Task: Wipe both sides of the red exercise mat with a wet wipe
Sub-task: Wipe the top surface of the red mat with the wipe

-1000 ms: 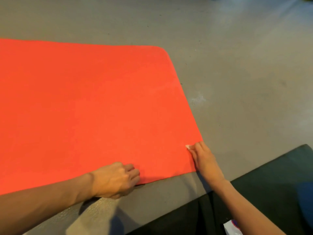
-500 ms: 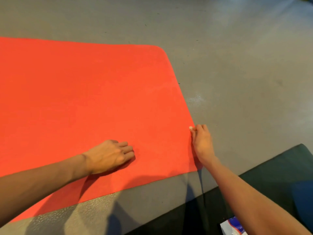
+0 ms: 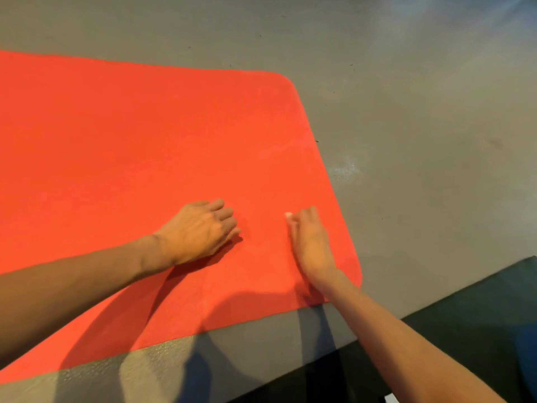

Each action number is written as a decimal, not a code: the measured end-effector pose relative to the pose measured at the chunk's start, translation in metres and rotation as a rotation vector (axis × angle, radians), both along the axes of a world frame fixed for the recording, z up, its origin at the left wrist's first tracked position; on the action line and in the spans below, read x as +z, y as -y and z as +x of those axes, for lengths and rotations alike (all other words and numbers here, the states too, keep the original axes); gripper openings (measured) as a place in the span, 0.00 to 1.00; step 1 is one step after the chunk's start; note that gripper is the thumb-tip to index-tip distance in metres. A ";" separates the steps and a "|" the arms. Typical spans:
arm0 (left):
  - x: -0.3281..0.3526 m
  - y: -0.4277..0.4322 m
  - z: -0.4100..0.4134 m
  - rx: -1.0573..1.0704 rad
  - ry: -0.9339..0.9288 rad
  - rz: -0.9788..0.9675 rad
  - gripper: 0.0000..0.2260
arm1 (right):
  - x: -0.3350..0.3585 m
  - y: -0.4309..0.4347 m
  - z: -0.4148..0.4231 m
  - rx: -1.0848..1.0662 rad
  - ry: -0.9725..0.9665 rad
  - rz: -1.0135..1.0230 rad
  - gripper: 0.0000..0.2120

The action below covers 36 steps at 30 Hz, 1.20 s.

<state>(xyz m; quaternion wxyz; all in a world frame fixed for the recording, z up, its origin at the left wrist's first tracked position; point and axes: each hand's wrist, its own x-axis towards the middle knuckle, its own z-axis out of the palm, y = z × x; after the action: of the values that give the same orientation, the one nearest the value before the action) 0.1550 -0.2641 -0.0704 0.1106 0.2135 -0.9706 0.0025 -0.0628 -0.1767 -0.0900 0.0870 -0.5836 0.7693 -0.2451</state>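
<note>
The red exercise mat (image 3: 145, 146) lies flat on the grey floor, with its right end and rounded corners in view. My left hand (image 3: 200, 228) rests on the mat near its front edge, fingers bent, holding nothing. My right hand (image 3: 312, 242) lies on the mat a little to the right, close to the right edge. A small white bit of the wet wipe (image 3: 288, 215) shows at its fingertips, where the fingers pinch it against the mat. The hand hides most of the wipe.
Grey floor (image 3: 421, 141) surrounds the mat, with a pale scuff right of the mat's edge. A dark mat (image 3: 479, 315) lies at the bottom right under my right forearm. The corner of a white packet (image 3: 390, 399) peeks in at the bottom edge.
Both hands have moved from the mat's near edge farther onto it. The right hand, with the wipe, slid from the right edge leftward onto the red surface.
</note>
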 end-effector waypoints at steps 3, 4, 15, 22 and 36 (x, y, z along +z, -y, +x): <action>-0.003 0.016 -0.004 0.123 0.074 -0.020 0.08 | -0.007 0.002 0.029 0.594 -0.114 -0.009 0.05; -0.005 0.022 -0.005 0.159 0.100 -0.007 0.10 | -0.010 0.014 0.022 0.664 -0.144 0.007 0.07; -0.032 0.117 -0.012 0.598 0.078 0.152 0.22 | -0.007 0.157 -0.028 -0.028 -0.104 -0.122 0.06; -0.034 0.160 0.000 0.777 0.038 0.220 0.25 | -0.027 0.173 -0.009 0.479 -0.236 -0.142 0.06; -0.051 0.177 0.007 0.997 -0.068 0.230 0.32 | -0.025 0.308 0.060 0.491 -0.096 -0.177 0.09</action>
<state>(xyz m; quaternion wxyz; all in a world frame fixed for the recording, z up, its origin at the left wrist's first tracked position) 0.1624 -0.4408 -0.1218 0.1033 0.6612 -0.7407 -0.0587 -0.0030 -0.4851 -0.1151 0.0558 -0.7691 0.5834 -0.2552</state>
